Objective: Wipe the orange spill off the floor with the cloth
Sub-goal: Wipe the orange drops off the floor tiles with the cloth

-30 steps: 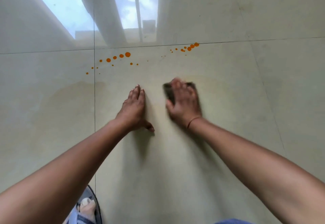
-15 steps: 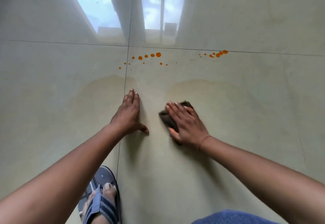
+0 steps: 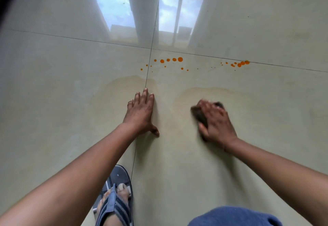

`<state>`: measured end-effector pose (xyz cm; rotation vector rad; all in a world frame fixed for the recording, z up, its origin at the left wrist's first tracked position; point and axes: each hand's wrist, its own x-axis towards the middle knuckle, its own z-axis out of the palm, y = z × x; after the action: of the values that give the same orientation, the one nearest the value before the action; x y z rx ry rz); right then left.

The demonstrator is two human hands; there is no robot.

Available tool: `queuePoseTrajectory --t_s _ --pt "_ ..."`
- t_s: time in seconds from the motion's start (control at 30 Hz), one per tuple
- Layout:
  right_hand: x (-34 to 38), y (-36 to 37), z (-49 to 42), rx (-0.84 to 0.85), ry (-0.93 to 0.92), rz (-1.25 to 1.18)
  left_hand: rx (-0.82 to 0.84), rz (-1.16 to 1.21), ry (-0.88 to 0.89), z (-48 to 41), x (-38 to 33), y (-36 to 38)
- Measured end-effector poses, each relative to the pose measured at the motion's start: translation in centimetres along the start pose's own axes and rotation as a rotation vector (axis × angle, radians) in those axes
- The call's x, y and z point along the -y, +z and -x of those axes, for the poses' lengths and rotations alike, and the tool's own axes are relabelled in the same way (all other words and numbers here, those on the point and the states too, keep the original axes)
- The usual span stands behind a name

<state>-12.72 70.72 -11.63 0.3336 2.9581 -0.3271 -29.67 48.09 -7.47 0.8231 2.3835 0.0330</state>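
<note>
- While the R hand point(image 3: 218, 122) lay on top of the dark cloth point(image 3: 199, 114) on the floor point(image 3: 53, 119), blur hid its fingers, so I couldn't tell if they gripped or just pressed.
- L hand point(image 3: 142, 112) was flat on the tile, fingers straight, holding nothing.
- Orange spill point(image 3: 180, 59) — drops in two clusters — sat beyond both hands, well apart from the cloth.
- Pale smear point(image 3: 213, 90) arced just past the hands.
- Sandal point(image 3: 115, 199) was at the bottom edge.

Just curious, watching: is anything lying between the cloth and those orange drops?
Nothing visible. The cloth, under the right hand, has only bare floor with a faint yellowish smear between it and the orange drops. The left hand rests off to the side.
</note>
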Motion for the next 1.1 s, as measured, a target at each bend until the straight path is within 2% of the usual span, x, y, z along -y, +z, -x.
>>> queuePoseTrajectory --t_s 0.03,0.07,0.1,0.2,0.27,0.3,0.33,0.4,0.43,0.47,0.53,0.6,0.63,0.67,0.73,0.77,0.8,0.83,0.9,0.97,1.0,1.03,1.1 --pt "0.6 0.0 -2.7 -0.033 0.149 -0.007 0.000 -0.008 -0.004 -0.3 0.2 -0.1" --pt "2.4 0.1 -5.1 -0.055 0.223 -0.018 -0.003 -0.016 -0.007 -0.6 0.5 -0.2" --pt "4.5 0.3 -6.7 -0.072 0.221 -0.031 0.003 -0.023 -0.007 -0.9 0.7 -0.4" --pt "7.6 1.1 -4.1 0.014 -0.052 0.006 0.027 -0.006 -0.014 -1.2 0.6 -0.7" --pt "5.6 0.8 -1.0 0.055 -0.240 0.048 0.037 0.008 -0.022 -1.1 0.5 -0.6" --pt "4.4 0.5 -1.2 0.033 -0.255 0.051 0.038 0.016 -0.027 -1.0 0.7 -0.7" --pt "3.6 0.3 -2.3 0.022 -0.182 0.037 0.040 0.021 -0.026 -1.0 0.7 -0.6" --pt "4.5 0.1 -6.3 -0.026 0.111 -0.007 0.044 0.025 -0.021 -1.2 0.7 -0.4" --pt "5.9 0.2 -8.0 -0.054 0.192 -0.023 0.041 0.020 -0.018 -1.4 0.7 -0.4" --pt "7.7 0.4 -8.8 -0.053 0.175 -0.028 0.040 0.013 -0.017 -1.3 0.8 -0.5" --pt "9.2 0.9 -7.2 0.008 -0.054 0.025 0.041 -0.002 -0.005 -1.4 1.0 -0.8" --pt "7.3 0.7 -4.1 0.062 -0.307 0.062 0.044 -0.017 -0.009 -1.4 1.4 -1.3" --pt "5.8 0.5 -3.8 0.059 -0.348 0.063 0.042 -0.023 -0.021 -1.6 1.8 -1.7" --pt "4.6 0.4 -4.5 0.034 -0.307 0.061 0.037 -0.025 -0.042 -1.9 2.1 -2.1" --pt "4.8 0.2 -8.4 -0.015 -0.041 0.025 0.041 -0.021 -0.094 -2.9 3.2 -3.1" --pt "6.2 0.2 -10.4 -0.038 0.065 0.010 0.055 -0.017 -0.117 -3.5 3.7 -3.6" --pt "8.2 0.5 -12.0 -0.048 0.093 0.003 0.074 -0.006 -0.138 -4.0 4.2 -4.2" --pt "10.2 0.7 -12.6 -0.040 0.042 0.005 0.095 0.008 -0.153 -4.3 4.5 -4.6" --pt "11.9 1.0 -11.3 0.019 -0.194 0.042 0.126 0.036 -0.161 -4.8 4.8 -5.2" --pt "9.9 0.4 -9.5 0.103 -0.438 0.103 0.130 0.062 -0.173 -4.9 4.8 -5.1" --pt "8.6 0.2 -9.6 0.103 -0.500 0.121 0.132 0.069 -0.179 -4.8 4.7 -5.0" --pt "7.8 0.2 -10.7 0.077 -0.501 0.124 0.135 0.074 -0.186 -5.0 4.7 -4.9" --pt "8.3 -0.1 -13.7 0.014 -0.350 0.089 0.141 0.085 -0.192 -5.3 4.5 -4.5"
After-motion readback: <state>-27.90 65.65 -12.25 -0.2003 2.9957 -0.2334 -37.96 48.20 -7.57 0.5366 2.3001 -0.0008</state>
